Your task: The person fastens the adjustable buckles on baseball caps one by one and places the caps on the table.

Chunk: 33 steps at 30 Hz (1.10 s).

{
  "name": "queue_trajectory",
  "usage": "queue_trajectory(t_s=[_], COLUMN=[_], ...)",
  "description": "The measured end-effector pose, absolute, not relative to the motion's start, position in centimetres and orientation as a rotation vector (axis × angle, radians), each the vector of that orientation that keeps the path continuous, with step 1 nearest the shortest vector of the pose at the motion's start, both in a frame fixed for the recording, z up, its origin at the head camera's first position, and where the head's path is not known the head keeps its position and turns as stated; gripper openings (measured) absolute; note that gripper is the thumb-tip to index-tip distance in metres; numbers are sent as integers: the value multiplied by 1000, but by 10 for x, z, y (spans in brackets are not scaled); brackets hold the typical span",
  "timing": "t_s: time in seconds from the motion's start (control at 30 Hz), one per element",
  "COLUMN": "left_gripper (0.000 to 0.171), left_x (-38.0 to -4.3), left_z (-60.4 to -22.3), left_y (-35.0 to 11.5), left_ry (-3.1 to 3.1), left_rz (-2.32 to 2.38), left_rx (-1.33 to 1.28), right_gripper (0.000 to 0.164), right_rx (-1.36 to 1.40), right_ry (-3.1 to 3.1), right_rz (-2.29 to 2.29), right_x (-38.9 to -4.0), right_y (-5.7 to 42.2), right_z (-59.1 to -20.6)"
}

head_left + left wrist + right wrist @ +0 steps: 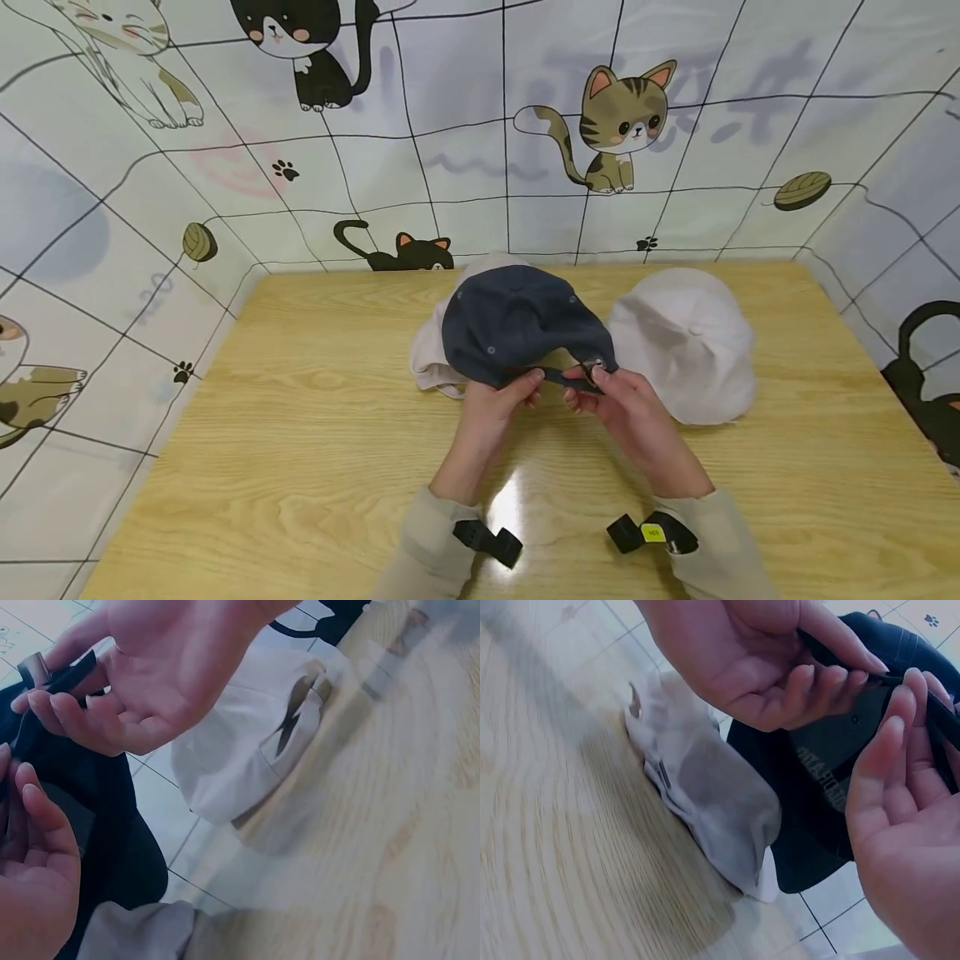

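Note:
A dark navy baseball cap (517,321) is held up above the table, its back opening towards me. My left hand (491,408) pinches the cap's strap (558,377) between thumb and fingers. On the other side of the opening, my right hand (633,408) grips the strap end by the metal buckle (594,365). In the left wrist view the buckle (34,669) shows at the right hand's fingertips. Lettering (821,776) inside the cap is visible in the right wrist view. Whether the strap passes through the buckle is hard to tell.
One off-white cap (431,354) lies behind the navy cap, partly hidden by it. Another white cap (693,342) rests on the wooden table (300,467) to the right. A cat-print cloth (465,167) hangs behind and at both sides.

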State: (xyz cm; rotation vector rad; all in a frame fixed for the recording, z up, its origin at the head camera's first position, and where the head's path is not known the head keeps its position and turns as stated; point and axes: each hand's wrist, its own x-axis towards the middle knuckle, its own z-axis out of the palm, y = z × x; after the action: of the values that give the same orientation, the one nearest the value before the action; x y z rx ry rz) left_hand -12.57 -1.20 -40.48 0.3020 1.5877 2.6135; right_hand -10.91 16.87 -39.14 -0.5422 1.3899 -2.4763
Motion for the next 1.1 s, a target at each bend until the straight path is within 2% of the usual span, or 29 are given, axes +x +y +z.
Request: queue_trajectory(t_s=[0.4, 0.47, 0.6, 0.7, 0.93, 1.1], left_gripper=[15, 14, 31, 37, 26, 24], left_x=[-116, -112, -107, -106, -107, -105], left_z=[-392, -393, -395, -394, -390, -389], left_y=[-9, -6, 0, 2, 3, 6], left_ry=[1276, 1212, 1279, 1407, 1700, 1911], left_rz=[2704, 2679, 2560, 2536, 2565, 2498], left_rx=[202, 248, 445, 548, 489, 411], right_gripper=[33, 32, 30, 27, 26, 21], right_rx=[-507, -517, -548, -537, -497, -293], right_ry=[1326, 1286, 1259, 1286, 1330, 1487], right_rz=[-2604, -2635, -2682, -2688, -2679, -2711], right_x=[-108, -108, -107, -106, -104, -103], right_y=[165, 163, 157, 152, 149, 145], right_z=[-389, -389, -390, -390, -386, -383])
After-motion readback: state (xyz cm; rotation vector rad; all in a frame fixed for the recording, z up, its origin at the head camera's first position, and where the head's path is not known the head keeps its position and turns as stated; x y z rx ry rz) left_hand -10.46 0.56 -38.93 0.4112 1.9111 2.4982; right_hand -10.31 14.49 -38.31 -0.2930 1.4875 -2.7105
